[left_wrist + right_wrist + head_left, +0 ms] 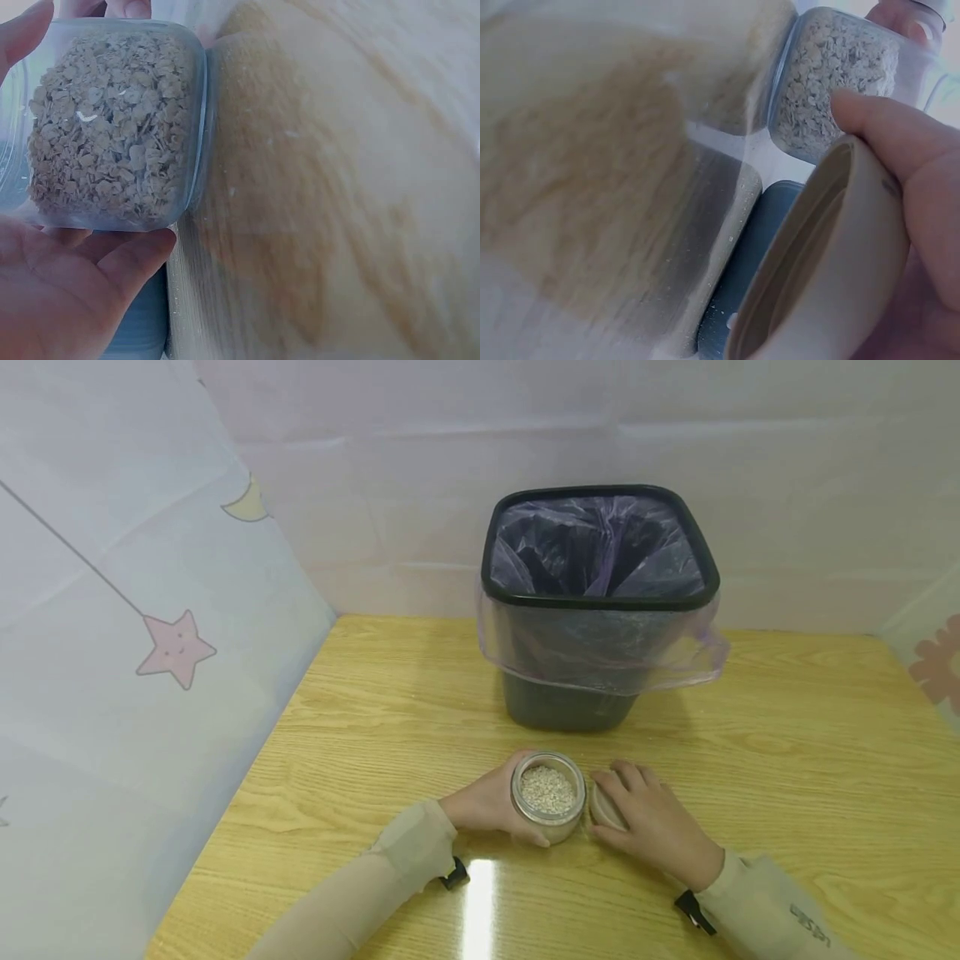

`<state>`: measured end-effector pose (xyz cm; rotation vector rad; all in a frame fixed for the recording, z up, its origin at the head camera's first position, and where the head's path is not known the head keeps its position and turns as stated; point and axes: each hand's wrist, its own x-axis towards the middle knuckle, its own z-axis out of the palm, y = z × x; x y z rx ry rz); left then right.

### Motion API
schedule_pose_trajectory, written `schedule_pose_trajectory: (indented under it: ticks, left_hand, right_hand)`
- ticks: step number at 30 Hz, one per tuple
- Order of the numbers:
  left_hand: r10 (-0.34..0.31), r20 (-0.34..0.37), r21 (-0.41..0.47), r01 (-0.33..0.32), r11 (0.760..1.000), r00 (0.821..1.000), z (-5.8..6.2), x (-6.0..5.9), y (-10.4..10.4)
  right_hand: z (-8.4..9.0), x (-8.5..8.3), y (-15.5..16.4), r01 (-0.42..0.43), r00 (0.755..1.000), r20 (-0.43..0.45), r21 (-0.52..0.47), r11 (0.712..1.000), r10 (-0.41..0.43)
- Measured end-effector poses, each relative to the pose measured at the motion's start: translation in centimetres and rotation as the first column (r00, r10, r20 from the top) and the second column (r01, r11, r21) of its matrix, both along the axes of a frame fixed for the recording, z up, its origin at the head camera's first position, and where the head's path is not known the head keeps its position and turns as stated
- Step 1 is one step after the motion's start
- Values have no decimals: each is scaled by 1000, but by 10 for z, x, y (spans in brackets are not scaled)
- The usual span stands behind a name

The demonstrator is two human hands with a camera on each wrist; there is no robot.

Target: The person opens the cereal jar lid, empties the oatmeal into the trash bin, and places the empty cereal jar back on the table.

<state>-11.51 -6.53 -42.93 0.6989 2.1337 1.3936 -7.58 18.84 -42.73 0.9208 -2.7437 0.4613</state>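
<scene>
- Here's the left hand (491, 799), fingers and thumb curled round the side of a clear jar (564, 832), gripping it upright on the table (360, 718)!
- Over to the right hand (656, 822): bent fingers and thumb have hold of a pale lid (855, 255), its hollow side turned down; whether it touches the wood, I can't tell.
- The lid is just beside the jar, on its right, so that jar is open, with oat flakes (547, 790) filling the lower part.
- Beyond the hands, near the jar, stands a dark bin (570, 710), a purple see-through liner (663, 568) folded out over its black rim.
- And round the table, pale hangings: pink star (177, 648) and yellow moon (247, 506) to the left, a flower (937, 662) at far right.
</scene>
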Motion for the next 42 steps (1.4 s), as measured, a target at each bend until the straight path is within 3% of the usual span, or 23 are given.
schedule_pose_trajectory:
  ticks: [17, 33, 42]
  left_hand:
    - [64, -62, -7, -64, 998, 996, 0, 7, 3]
    - [105, -15, 7, -105, 994, 994, 2, 14, 5]
    - [124, -31, 16, -123, 992, 992, 2, 16, 5]
  right_hand:
    - [-7, 3, -1, -22, 994, 105, 66, 998, 15]
    - [-14, 11, -4, -44, 999, 31, 199, 979, 39]
    - [-6, 13, -1, -40, 996, 86, 167, 985, 26]
